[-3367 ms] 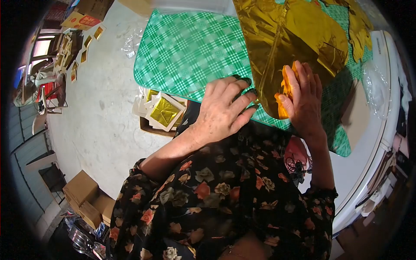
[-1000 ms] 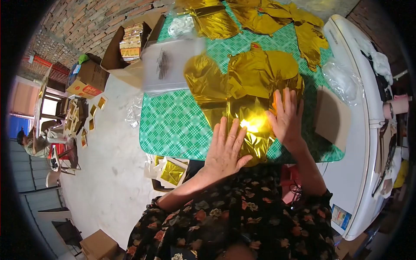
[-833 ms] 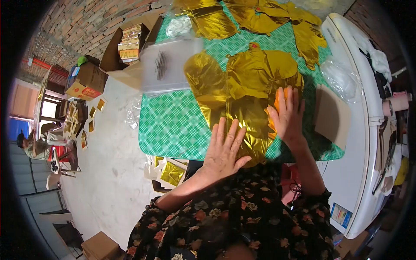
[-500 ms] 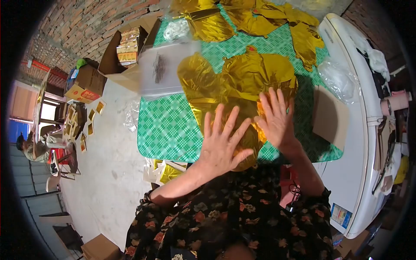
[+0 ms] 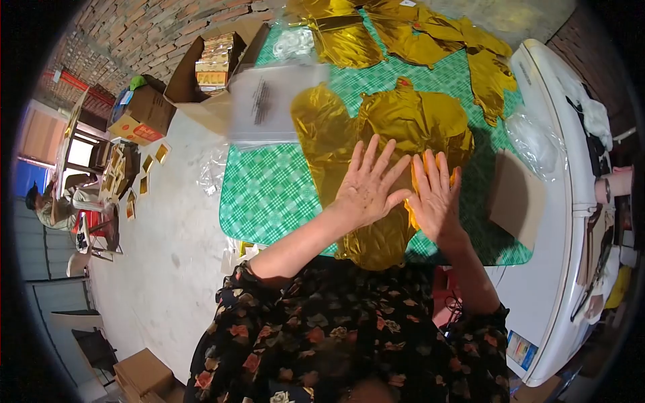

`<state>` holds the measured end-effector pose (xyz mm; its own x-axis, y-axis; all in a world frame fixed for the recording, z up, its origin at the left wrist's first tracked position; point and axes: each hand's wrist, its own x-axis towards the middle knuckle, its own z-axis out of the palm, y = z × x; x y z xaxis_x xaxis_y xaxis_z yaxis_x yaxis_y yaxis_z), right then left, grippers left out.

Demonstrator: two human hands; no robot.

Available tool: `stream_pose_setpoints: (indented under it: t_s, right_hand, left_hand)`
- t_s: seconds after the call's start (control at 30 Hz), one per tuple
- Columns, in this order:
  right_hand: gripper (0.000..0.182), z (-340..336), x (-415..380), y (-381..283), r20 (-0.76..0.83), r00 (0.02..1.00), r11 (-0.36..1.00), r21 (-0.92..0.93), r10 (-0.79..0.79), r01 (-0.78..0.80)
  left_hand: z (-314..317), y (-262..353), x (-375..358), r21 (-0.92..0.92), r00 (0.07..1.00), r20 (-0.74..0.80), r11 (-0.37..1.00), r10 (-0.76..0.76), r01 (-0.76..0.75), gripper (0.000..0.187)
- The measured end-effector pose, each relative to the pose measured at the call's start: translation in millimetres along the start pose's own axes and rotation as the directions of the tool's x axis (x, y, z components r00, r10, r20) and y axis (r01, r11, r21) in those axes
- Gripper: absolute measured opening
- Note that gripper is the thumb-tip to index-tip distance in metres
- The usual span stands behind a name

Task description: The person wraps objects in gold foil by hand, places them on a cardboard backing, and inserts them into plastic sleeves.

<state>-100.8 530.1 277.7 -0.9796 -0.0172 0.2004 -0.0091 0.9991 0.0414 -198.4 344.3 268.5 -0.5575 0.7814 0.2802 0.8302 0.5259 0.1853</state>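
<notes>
Holds left hand [image 5: 366, 195] over gold foil [image 5: 376, 243], fingers spread wide, and right hand [image 5: 437, 207] on orange thing [image 5: 411, 215], fingers a bit apart

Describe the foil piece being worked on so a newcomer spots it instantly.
Find the table with the green checked cover. The wrinkled gold foil piece lies mid-table, reaching the near edge, with the spread left hand and right hand on or just over it. The other gold foil pieces lie toward the far edge, away from both hands.
</notes>
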Motion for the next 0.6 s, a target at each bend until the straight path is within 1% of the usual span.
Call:
stream_pose_setpoints:
  t_s: [0.17, 0.6]
  right_hand:
    - [0.074, -0.3, -0.2, 1.3, -0.004, 1.0, 1.0, 0.022, -0.008, 0.009]
    - [0.072, 1.8, -0.9, 1.6, -0.02, 1.0, 0.998, 0.067, -0.002, 0.003]
  left_hand:
    - [-0.1, -1.0, 0.9, 0.017, 1.0, 0.0, 1.0, -0.016, 0.016, 0.072]
    - [0.3, -4.4, 1.1, -0.019, 1.0, -0.021, 1.0, 0.019, -0.019, 0.069]
